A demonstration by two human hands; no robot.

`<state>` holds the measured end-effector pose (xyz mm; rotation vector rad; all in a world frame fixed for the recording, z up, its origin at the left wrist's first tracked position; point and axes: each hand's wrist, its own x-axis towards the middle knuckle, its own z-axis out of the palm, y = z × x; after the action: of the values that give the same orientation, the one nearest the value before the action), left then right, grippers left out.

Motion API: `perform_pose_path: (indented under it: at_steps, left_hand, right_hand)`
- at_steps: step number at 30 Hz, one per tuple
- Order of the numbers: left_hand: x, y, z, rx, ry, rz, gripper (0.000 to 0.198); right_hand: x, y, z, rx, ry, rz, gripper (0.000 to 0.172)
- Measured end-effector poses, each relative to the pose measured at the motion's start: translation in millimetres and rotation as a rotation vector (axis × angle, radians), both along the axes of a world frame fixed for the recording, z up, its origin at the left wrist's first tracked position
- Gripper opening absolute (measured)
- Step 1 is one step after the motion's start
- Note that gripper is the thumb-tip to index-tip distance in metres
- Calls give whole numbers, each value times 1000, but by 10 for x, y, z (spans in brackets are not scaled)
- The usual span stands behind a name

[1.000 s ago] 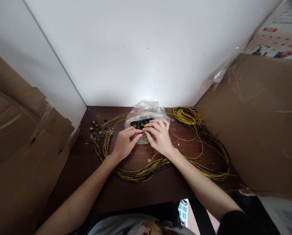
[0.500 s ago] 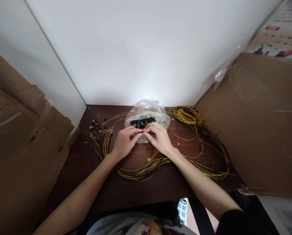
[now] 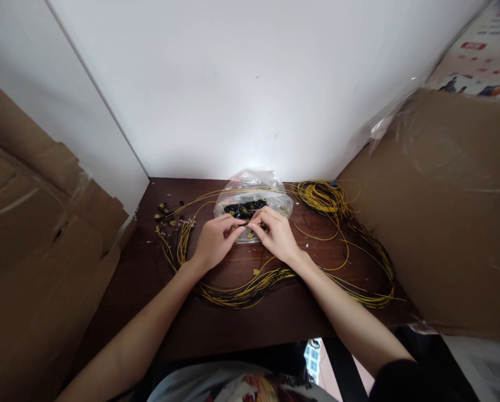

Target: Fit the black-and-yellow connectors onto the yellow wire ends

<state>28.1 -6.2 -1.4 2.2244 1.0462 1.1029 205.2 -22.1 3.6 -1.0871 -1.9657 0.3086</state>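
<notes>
Above the front of a clear plastic bag [image 3: 281, 204], my two hands meet fingertip to fingertip. My left hand [image 3: 216, 240] is closed in a pinch on a thin wire [image 3: 235, 226], of which only a short stretch shows. Pinched shut close beside it, my right hand [image 3: 274, 234] has thumb and forefinger on something too small to make out. Small black and yellow connectors [image 3: 239, 210] lie heaped in the bag just beyond my fingers. A long bundle of yellow and black wires [image 3: 241, 296] curves across the table below my wrists.
Coiled yellow wires [image 3: 323, 198] lie at the back right of the brown table [image 3: 233, 332]. Loose small connectors [image 3: 164, 212] are scattered at the back left. Cardboard stands on the left [image 3: 36, 223] and right [image 3: 451, 212], with a white wall [image 3: 233, 84] behind.
My right fingertips have drawn slightly back from the left ones, leaving a small gap. The left hand keeps its pinch, and the view has shifted a little.
</notes>
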Motion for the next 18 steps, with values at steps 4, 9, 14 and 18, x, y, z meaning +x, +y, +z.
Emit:
perform_pose_path:
  at_steps: [4,9,14,18]
  left_hand:
    - [1,4,-1,8,-13,-8,16]
    - [0,4,-6,13,4,9,15]
    - [-9,6,-17,8,21,9,15]
    - [-8,5,-17,1,26,3,14]
  right_hand:
    - [16,7,5,11,13,-50,13]
    - [27,10,28,-1,22,-88,12]
    - [17,14,18,-14,22,-42,11]
    - [21,20,-3,-44,0,-29,11]
